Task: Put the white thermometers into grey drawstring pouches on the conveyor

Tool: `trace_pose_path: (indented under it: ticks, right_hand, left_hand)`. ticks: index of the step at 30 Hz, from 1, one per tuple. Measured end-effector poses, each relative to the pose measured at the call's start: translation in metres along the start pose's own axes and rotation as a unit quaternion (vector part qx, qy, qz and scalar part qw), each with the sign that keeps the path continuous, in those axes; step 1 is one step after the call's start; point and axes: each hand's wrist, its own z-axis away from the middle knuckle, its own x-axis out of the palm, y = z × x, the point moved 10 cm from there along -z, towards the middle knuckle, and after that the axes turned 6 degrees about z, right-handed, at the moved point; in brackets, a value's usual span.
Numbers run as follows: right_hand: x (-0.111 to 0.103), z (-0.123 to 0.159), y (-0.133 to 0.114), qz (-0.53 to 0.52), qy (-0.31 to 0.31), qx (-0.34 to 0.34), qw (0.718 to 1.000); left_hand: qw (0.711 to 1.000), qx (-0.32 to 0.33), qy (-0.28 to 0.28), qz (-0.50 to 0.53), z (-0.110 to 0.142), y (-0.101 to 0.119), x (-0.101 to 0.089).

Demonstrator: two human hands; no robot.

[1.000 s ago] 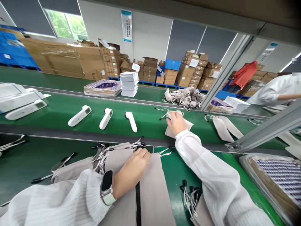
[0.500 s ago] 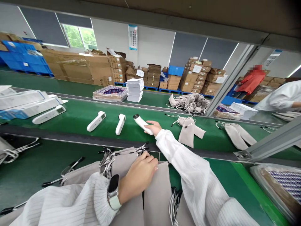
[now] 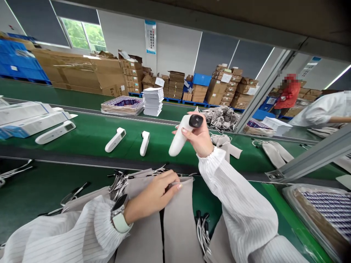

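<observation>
My right hand (image 3: 201, 135) is closed around a white handheld thermometer (image 3: 178, 140), raised above the green belt with its dark round sensor end turned toward me. Lower down, my left hand (image 3: 155, 195) pinches the top edge of a grey drawstring pouch (image 3: 179, 219), whose mouth shows a slight gap. More grey pouches (image 3: 142, 233) with white cords and black cord ends lie beneath and beside my left hand. On the belt to the left rest a white thermometer (image 3: 115, 140), another thermometer (image 3: 145, 143) and a longer one (image 3: 55, 132).
White boxes (image 3: 35, 122) lie at the belt's left. A metal post (image 3: 265, 87) rises on the right, with a slanting brace (image 3: 315, 157). A tray of striped packets (image 3: 326, 204) sits at the lower right. A co-worker's white sleeve (image 3: 323, 109) shows at the far right.
My right hand has lifted the thermometer off the belt and turned its sensor end toward me. My left hand has shifted slightly and now holds the pouch's top edge, which has risen.
</observation>
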Motion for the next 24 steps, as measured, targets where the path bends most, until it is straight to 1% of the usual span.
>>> trace_pose_path:
  ticks: [1,3,6,7,9,11,12,14,16,18,21,22,24]
  right_hand:
    - [-0.003,0.007,-0.006,0.033,0.012,-0.047,0.998]
    - [-0.003,0.026,-0.010,0.106,-0.001,-0.116,0.988]
    - [0.007,0.054,-0.001,0.206,-0.067,-0.162,0.963]
    - [0.008,0.060,-0.001,0.225,-0.077,-0.169,0.956]
    - [0.002,0.063,-0.010,0.221,-0.056,-0.178,0.957]
    - [-0.012,0.059,-0.025,0.160,0.003,-0.165,0.973]
    - [-0.020,0.056,-0.029,0.118,0.036,-0.147,0.981]
    - [-0.030,0.049,-0.028,0.045,0.075,-0.085,0.993]
    - [-0.033,0.046,-0.016,0.000,0.084,-0.018,0.996]
    - [-0.034,0.045,-0.002,-0.028,0.080,0.035,0.996]
    - [-0.027,0.050,0.023,-0.052,0.051,0.110,0.991]
    - [-0.020,0.053,0.032,-0.051,0.028,0.143,0.988]
    - [0.001,0.066,0.055,-0.009,-0.051,0.227,0.972]
  left_hand:
    - [1.000,0.007,-0.013,0.000,0.001,0.001,0.004]
    - [0.999,0.016,-0.029,0.001,0.002,0.000,0.011]
    - [0.999,0.020,-0.028,-0.005,0.002,-0.004,0.016]
    - [0.999,0.019,-0.026,-0.006,0.001,-0.006,0.016]
    - [1.000,0.014,-0.023,-0.002,0.001,-0.009,0.017]
    - [1.000,0.008,-0.021,0.012,0.000,-0.011,0.016]
    - [1.000,0.007,-0.020,0.020,0.000,-0.012,0.016]
    - [0.999,0.012,-0.016,0.039,0.000,-0.011,0.014]
    - [0.998,0.024,-0.010,0.053,0.000,-0.008,0.013]
    - [0.997,0.035,-0.003,0.061,0.000,-0.005,0.011]
    - [0.997,0.046,0.025,0.064,0.001,-0.004,0.005]
    - [0.996,0.046,0.046,0.059,0.001,-0.005,0.001]
    - [0.993,0.037,0.105,0.034,0.003,-0.008,-0.012]
